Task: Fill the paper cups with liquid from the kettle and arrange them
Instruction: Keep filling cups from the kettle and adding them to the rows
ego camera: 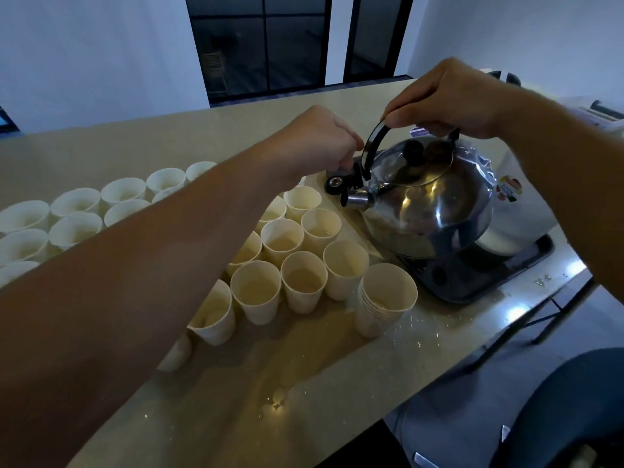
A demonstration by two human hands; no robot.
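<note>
Right hand (449,96) grips kettle (429,204) handle; left hand (324,143) pinches spout cap; label (510,193) unreadable.

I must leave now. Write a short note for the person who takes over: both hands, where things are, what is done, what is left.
Right hand grips the black handle of the shiny steel kettle, which sits over the dark tray.
Left hand pinches the black spout cap.
Many white paper cups stand on the beige table; several near ones hold liquid.
A stack of empty paper cups stands beside the tray.
Left: pouring into the rest, arranging. Droplets lie on the table.
</note>
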